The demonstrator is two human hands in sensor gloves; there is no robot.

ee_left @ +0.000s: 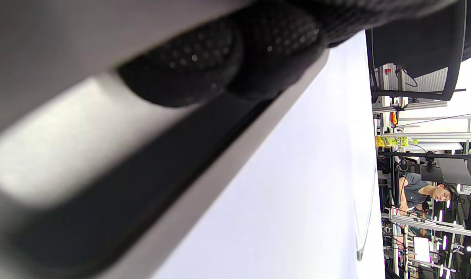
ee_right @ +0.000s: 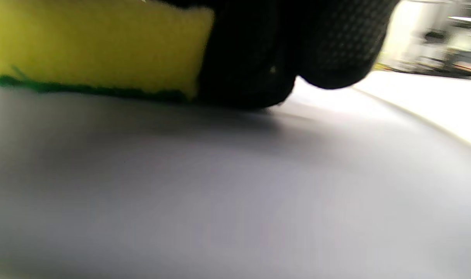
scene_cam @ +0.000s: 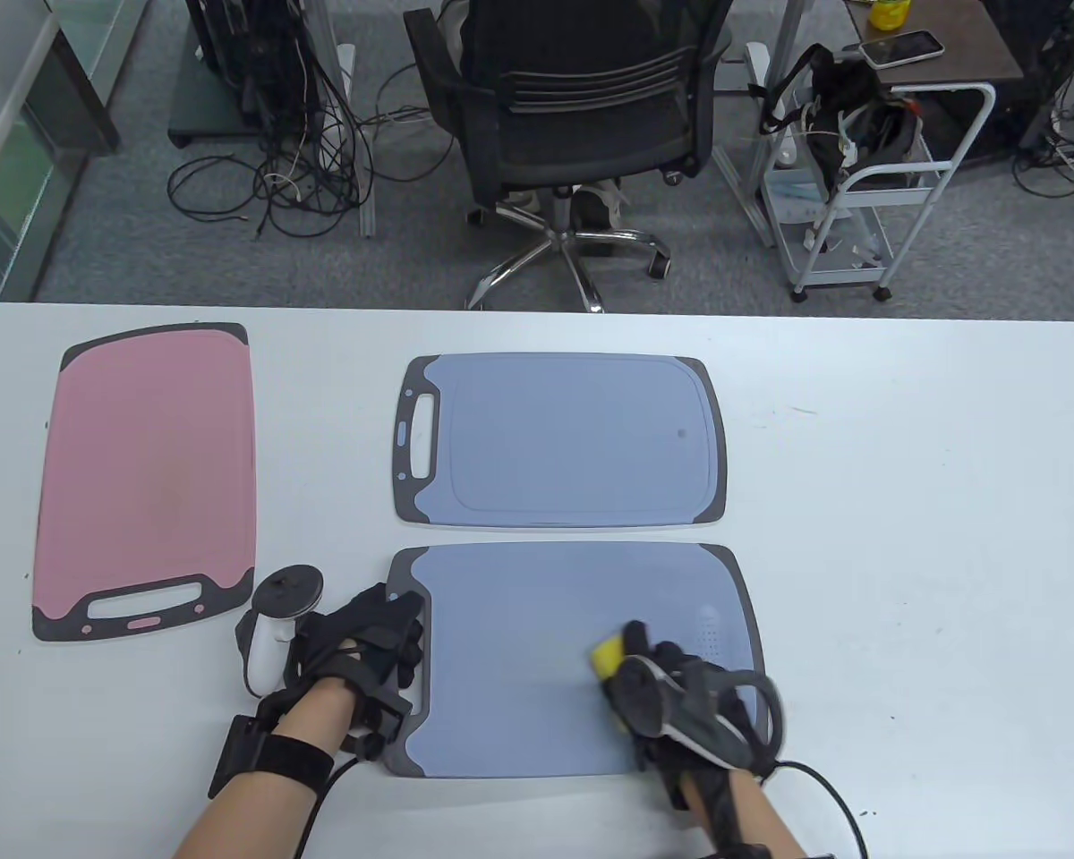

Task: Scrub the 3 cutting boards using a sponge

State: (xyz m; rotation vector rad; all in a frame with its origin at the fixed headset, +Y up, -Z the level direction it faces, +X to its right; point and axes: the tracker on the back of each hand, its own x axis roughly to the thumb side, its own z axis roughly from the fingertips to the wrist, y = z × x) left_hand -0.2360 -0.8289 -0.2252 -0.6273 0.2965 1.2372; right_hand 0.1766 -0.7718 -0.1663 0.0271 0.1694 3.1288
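Three cutting boards lie on the white table (scene_cam: 904,537): a pink board (scene_cam: 152,465) at the left, a blue board (scene_cam: 564,438) in the middle, and a second blue board (scene_cam: 519,662) nearest me. My right hand (scene_cam: 653,671) grips a yellow sponge (scene_cam: 607,658) with a green underside and presses it flat on the near blue board, right of its centre. In the right wrist view the sponge (ee_right: 96,46) sits on the board under my gloved fingers (ee_right: 336,42). My left hand (scene_cam: 385,635) lies on the near board's dark handle end, fingers (ee_left: 189,62) over its edge.
Beyond the table's far edge stand a black office chair (scene_cam: 582,116), a white wheeled cart (scene_cam: 868,197) and tangled floor cables (scene_cam: 268,179). A person sits at a desk far off in the left wrist view (ee_left: 425,192).
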